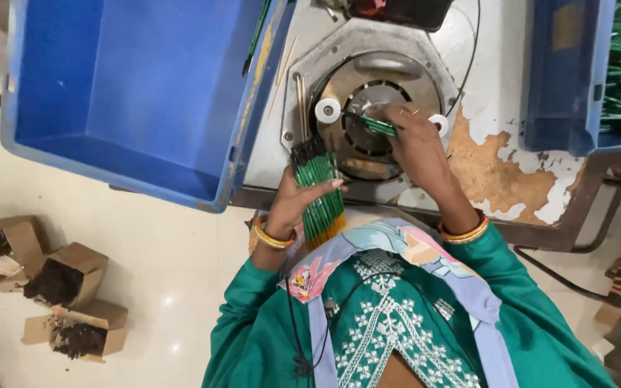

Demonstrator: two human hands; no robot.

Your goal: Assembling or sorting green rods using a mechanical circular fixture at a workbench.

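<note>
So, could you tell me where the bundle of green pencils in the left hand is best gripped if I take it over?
Probably around the middle of the bundle of green pencils, from the open side opposite the left hand. The pencils stand side by side, dark ends up by the round machine plate, so wrapping across all of them should keep them together; the right hand holds other green pencils there.
</note>
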